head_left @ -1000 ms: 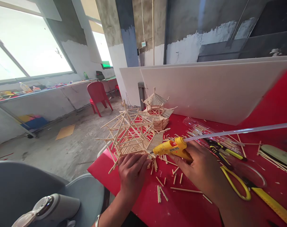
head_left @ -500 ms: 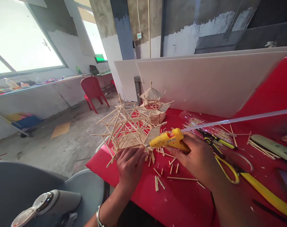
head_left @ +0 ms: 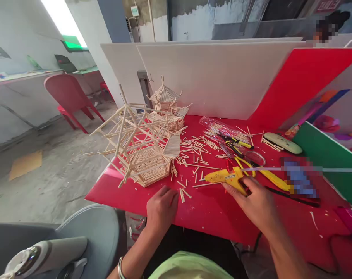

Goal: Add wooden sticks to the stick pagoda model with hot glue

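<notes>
In my right hand (head_left: 255, 201) is a yellow hot glue gun (head_left: 225, 177), its nozzle pointing left and a long clear glue stick running out of its back. My left hand (head_left: 162, 205) is curled closed near the table's front edge, its fingertips turned away; anything in it is hidden. Just beyond it stands a pavilion frame of thin wooden sticks (head_left: 135, 133), apart from both hands, with a slatted roof panel (head_left: 172, 145) on its right side. Loose cut sticks (head_left: 185, 193) lie between my hands. Behind the frame rises a smaller tiered stick pagoda (head_left: 165, 95).
On the red table (head_left: 205, 217) lie pliers (head_left: 238, 142), a yellow-handled tool (head_left: 273, 179), bagged sticks (head_left: 222, 130) and a pale green case (head_left: 283, 143). White boards (head_left: 216, 77) lean behind. At lower left, a white bottle (head_left: 56, 254) lies on a grey chair (head_left: 103, 228).
Both hands have drawn back from the stick frame toward me, the glue gun with the right one, so its nozzle is off the frame. The view has turned right and down.
</notes>
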The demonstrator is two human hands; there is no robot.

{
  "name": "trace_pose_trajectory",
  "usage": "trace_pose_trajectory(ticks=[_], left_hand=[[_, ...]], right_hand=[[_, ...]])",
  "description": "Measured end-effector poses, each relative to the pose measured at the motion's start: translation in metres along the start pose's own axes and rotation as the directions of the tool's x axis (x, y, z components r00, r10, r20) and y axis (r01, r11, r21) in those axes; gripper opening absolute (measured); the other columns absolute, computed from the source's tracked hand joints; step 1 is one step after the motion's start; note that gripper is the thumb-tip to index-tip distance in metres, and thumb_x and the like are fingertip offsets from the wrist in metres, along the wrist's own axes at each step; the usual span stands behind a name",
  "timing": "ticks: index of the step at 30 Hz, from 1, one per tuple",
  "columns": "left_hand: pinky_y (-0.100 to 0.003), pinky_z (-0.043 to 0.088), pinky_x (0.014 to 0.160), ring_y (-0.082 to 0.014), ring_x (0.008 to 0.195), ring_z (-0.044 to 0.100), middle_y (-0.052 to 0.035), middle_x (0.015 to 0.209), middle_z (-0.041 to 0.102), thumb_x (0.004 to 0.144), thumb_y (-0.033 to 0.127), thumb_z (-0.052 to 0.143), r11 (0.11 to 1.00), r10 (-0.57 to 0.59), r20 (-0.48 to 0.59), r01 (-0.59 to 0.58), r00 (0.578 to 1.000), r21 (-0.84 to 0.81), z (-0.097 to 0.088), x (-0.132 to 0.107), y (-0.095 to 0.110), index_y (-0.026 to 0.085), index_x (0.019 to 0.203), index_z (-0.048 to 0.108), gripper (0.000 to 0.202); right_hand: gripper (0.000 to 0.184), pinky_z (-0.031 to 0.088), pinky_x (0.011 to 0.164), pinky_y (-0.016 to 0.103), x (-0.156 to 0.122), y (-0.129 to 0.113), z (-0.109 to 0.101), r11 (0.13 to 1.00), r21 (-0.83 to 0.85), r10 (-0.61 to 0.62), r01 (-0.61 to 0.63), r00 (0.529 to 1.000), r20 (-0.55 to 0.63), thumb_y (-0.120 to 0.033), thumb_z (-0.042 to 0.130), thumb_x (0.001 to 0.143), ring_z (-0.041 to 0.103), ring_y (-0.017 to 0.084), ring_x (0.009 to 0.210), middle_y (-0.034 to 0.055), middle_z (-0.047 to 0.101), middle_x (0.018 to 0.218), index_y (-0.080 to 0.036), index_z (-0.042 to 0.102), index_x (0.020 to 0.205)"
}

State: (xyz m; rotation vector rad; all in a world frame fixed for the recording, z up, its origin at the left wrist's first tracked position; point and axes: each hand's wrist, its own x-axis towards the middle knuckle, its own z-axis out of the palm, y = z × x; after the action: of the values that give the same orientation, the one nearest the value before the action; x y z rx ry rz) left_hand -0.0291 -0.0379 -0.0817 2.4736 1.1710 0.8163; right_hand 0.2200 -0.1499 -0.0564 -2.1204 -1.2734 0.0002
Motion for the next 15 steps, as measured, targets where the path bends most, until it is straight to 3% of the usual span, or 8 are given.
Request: trace_pose_trajectory(ticks=[3, 7, 10, 12, 15], left_hand=[[-0.022, 0.037, 0.053, -0.0125, 0.064, 0.059, 0.0007, 0.074, 0.065, 0.085, 0.026, 0.055, 0.975, -0.222, 0.130, 0.219, 0.966, 0.037, 0.009, 0.002, -0.001, 0.023, 0.074, 0.068, 0.017], [-0.023, 0.032, 0.053, -0.0141, 0.067, 0.059, 0.0007, 0.077, 0.063, 0.082, 0.037, 0.059, 0.960, -0.281, 0.217, 0.271, 0.935, 0.075, 0.017, 0.006, 0.004, 0.023, 0.074, 0.065, 0.017], [-0.023, 0.031, 0.053, -0.0147, 0.069, 0.059, 0.0006, 0.079, 0.063, 0.081, 0.038, 0.061, 0.960, -0.279, 0.250, 0.270, 0.927, 0.071, 0.021, 0.006, 0.008, 0.024, 0.077, 0.064, 0.015], [-0.023, 0.031, 0.054, -0.0147, 0.068, 0.059, 0.0006, 0.078, 0.063, 0.081, 0.037, 0.060, 0.963, -0.268, 0.248, 0.262, 0.931, 0.055, 0.024, 0.004, 0.006, 0.025, 0.078, 0.064, 0.013], [-0.024, 0.031, 0.054, -0.0143, 0.067, 0.058, 0.0005, 0.080, 0.064, 0.080, 0.037, 0.060, 0.963, -0.269, 0.220, 0.269, 0.938, 0.029, 0.026, 0.001, 0.004, 0.025, 0.081, 0.063, 0.013]], right_hand=[[0.043, 0.041, 0.052, 0.025, -0.022, 0.016, 0.014, 0.993, -0.046, 0.110, -0.108, 0.994, 0.024, -0.064, 0.057, 0.080, 0.061, 0.019, 0.062, 0.0047, 0.068, 0.074, -0.021, 0.064, 0.079], [0.050, 0.037, 0.047, 0.025, -0.021, 0.020, 0.028, 0.982, -0.087, 0.171, -0.167, 0.984, 0.042, -0.063, 0.045, 0.086, 0.058, 0.018, 0.051, 0.0048, 0.065, 0.059, -0.020, 0.063, 0.069], [0.049, 0.031, 0.044, 0.025, -0.014, 0.012, 0.029, 0.943, -0.313, 0.124, -0.113, 0.992, 0.013, -0.059, 0.043, 0.089, 0.058, 0.019, 0.052, 0.0077, 0.066, 0.065, -0.019, 0.067, 0.075], [0.041, 0.032, 0.047, 0.026, -0.014, 0.000, 0.028, 0.910, -0.409, 0.057, -0.064, 0.998, -0.030, -0.053, 0.045, 0.090, 0.062, 0.022, 0.063, 0.0095, 0.069, 0.077, -0.019, 0.069, 0.086], [0.027, 0.043, 0.063, 0.029, -0.019, -0.028, 0.037, 0.957, -0.272, -0.099, 0.100, 0.995, 0.018, -0.042, 0.050, 0.091, 0.064, 0.021, 0.083, 0.0072, 0.069, 0.090, -0.022, 0.068, 0.092]])
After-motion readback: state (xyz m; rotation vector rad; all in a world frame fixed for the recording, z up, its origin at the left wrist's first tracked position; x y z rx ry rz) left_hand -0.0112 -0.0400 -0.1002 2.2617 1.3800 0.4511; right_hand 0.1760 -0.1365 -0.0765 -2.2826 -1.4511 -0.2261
